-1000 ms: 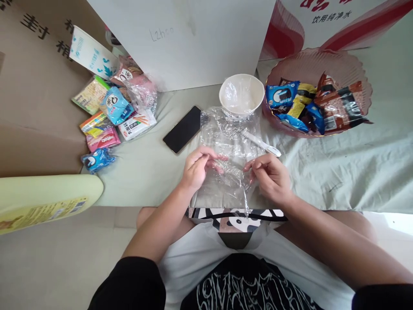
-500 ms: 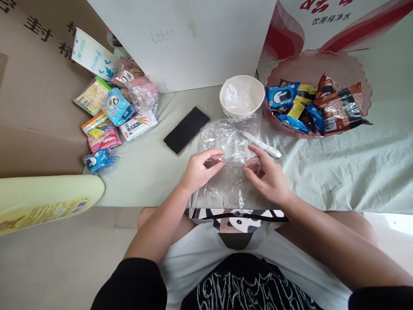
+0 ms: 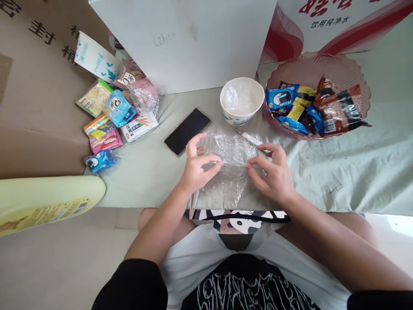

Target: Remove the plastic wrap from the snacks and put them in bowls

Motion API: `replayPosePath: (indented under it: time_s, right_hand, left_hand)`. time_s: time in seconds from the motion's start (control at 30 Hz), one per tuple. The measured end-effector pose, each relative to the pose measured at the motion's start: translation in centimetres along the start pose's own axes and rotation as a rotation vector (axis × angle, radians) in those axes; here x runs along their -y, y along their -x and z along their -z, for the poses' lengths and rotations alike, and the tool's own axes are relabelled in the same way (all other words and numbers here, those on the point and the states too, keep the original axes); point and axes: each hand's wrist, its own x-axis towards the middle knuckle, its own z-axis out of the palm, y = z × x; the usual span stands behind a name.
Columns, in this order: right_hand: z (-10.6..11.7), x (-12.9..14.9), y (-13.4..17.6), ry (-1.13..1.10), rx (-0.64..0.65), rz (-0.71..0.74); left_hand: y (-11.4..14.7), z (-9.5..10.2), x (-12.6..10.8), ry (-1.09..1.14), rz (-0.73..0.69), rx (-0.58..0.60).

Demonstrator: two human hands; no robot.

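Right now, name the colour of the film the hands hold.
The film is clear and colourless, seen in the head view.

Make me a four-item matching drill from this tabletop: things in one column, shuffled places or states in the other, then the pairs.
Things:
1. clear plastic
2. phone
3. white bowl
4. pink bowl

Places or states:
A. holding wrapped snacks
B. has blue print on its outer wall
C. pinched by the left hand and the right hand
D. lying flat, dark face up

Pairs: 1-C, 2-D, 3-B, 4-A
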Motion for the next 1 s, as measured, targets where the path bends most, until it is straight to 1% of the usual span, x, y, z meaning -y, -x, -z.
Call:
replayPosePath:
  time_s: [0.07, 0.17, 0.23, 0.33, 0.43, 0.5, 0.57, 0.63, 0.7, 0.73, 0.8, 0.87, 0.93, 1.0]
  right_hand:
    - [0.3, 0.2, -0.1, -0.08, 0.045, 0.049]
    - [0.7, 0.6, -0.1, -0.267, 0.208, 0.029]
    - [0.9, 0.9, -0.1, -0.397, 0.314, -0.047]
    - [1.2, 1.3, -0.2, -0.566, 0.406, -0.234]
    - [1.5, 1.6, -0.4, -0.7, 0.441, -0.429]
    - [1.5, 1.6, -0.5, -0.785, 0.449, -0.521]
    - [1.3, 1.6, -0.5, -0.843, 0.444, -0.577]
    - [1.1, 1.4, -0.6, -0.872, 0.421, -0.594]
    - [1.0, 1.3, -0.6, -0.888, 0.39, -0.59]
    - [0.9, 1.2, -0.7, -0.898, 0.378, -0.587]
    - [0.8, 1.2, -0.7, -0.921, 0.384, -0.583]
    - [0.7, 1.2, -0.7, -0.916, 0.416, -0.579]
    - [0.6, 1.3, -0.7, -0.855, 0.445, -0.569]
    - [0.6, 1.3, -0.6, -0.779, 0.439, -0.567]
  left_hand:
    - [-0.1, 0.3, -0.3, 0.077, -0.053, 0.016]
    - [-0.3, 0.8, -0.7, 0.19, -0.078, 0.045]
    - [-0.3, 1.0, -1.0, 0.204, -0.043, 0.044]
    - [-0.2, 1.0, -1.1, 0.184, 0.022, 0.017]
    - [-0.2, 0.9, -1.2, 0.229, 0.039, 0.014]
    - [-0.3, 0.9, -1.4, 0.325, 0.057, 0.051]
    - [-0.3, 0.9, -1.5, 0.425, 0.138, 0.111]
    - [-0.3, 0.8, -1.7, 0.485, 0.27, 0.15]
    - [-0.3, 0.7, -1.8, 0.517, 0.393, 0.146]
    - [-0.3, 0.7, -1.8, 0.537, 0.433, 0.13]
    - [-0.4, 0.6, -1.8, 0.572, 0.475, 0.098]
    - [-0.6, 0.5, -1.7, 0.595, 0.49, 0.085]
    - [-0.6, 0.5, -1.5, 0.62, 0.491, 0.097]
    - [-0.7, 0.4, -1.4, 0.654, 0.491, 0.115]
